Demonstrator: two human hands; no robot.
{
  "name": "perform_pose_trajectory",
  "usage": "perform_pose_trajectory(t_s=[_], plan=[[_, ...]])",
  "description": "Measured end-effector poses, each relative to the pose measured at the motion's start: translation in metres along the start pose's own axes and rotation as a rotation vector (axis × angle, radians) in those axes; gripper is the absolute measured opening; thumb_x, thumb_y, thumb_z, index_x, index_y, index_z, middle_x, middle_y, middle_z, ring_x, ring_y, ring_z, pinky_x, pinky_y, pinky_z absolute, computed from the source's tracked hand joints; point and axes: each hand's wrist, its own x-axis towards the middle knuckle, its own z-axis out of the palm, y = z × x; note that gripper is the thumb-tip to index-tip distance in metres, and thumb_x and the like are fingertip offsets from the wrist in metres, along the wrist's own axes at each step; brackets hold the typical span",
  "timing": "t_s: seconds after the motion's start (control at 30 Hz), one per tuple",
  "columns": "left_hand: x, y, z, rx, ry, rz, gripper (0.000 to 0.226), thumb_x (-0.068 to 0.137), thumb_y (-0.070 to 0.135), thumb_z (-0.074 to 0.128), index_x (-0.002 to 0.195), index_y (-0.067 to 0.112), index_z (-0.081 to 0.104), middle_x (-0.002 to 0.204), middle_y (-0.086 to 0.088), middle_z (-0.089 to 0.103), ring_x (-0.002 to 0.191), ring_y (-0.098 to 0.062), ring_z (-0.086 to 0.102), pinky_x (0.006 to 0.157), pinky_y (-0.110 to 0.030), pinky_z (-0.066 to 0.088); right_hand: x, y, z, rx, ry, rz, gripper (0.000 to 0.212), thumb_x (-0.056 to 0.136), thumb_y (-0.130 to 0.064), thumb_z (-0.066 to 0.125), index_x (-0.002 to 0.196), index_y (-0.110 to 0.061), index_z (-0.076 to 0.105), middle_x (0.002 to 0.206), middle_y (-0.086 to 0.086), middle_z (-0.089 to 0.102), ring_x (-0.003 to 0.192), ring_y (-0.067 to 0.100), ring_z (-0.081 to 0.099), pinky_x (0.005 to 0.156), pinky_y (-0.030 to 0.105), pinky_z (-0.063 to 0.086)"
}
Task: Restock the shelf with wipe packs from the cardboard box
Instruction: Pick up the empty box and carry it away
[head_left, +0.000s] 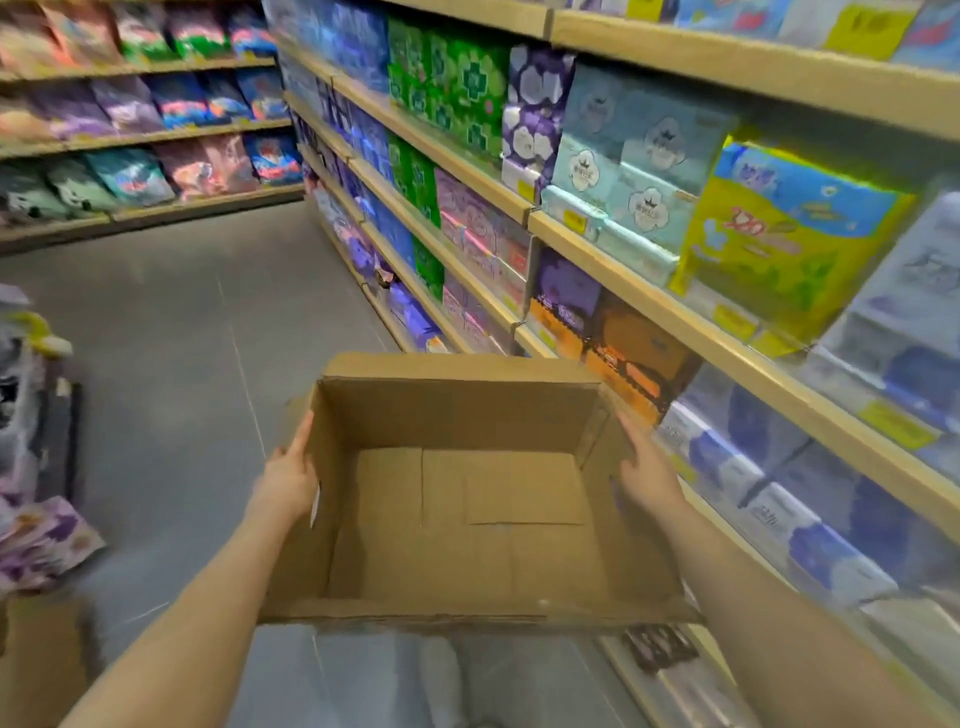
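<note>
An open cardboard box (467, 519) is held up in front of me, and nothing lies inside it. My left hand (285, 480) presses flat against its left outer wall with straight fingers. On the opposite wall my right hand (647, 470) does the same. White-and-blue wipe packs (769, 514) fill the lower shelf (810, 395) just right of the box. More packs in pale blue (623, 176) and yellow-green (784, 234) stand on the shelf above.
Long wooden shelving (436, 150) runs along the right side into the distance. Another shelf wall (140, 135) closes the aisle at the back left. A cart or pile of purple packs (41, 540) stands at the left. Grey floor (171, 322) lies between.
</note>
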Motion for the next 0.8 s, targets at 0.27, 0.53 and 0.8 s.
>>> perform_pose_trajectory(t_s=[0.27,0.53,0.8], plan=[[0.175,-0.039,-0.019,-0.031,0.022,0.023,0.065,0.1,0.018,0.029,0.142,0.054,-0.006,0.135,-0.026,0.042,0.077,-0.03,0.058,0.076,-0.044,0.054,0.156,-0.074,0.108,0.087,-0.053,-0.016,0.075,0.086,0.008,0.04,0.147,-0.034,0.026,0.148,0.001,0.039,0.13,0.03,0.043,0.1,0.033,0.039],[0.332,-0.08,-0.078,-0.029,0.005,-0.041,0.065,0.1,0.018,0.029,0.141,0.055,-0.005,0.145,-0.025,0.032,0.098,-0.038,0.058,0.082,-0.044,0.051,0.278,-0.191,0.179,0.088,-0.127,-0.01,0.072,0.089,0.004,0.042,0.147,-0.036,0.025,0.146,0.005,0.04,0.106,0.022,0.054,0.075,0.027,0.042],[0.521,-0.14,-0.118,-0.053,0.022,-0.003,0.064,0.1,0.022,0.031,0.141,0.056,-0.004,0.142,-0.024,0.037,0.098,-0.037,0.058,0.081,-0.043,0.051,0.411,-0.308,0.261,0.054,-0.123,-0.118,0.071,0.088,0.005,0.042,0.148,-0.028,0.024,0.149,0.009,0.035,0.132,0.027,0.039,0.099,0.024,0.031]])
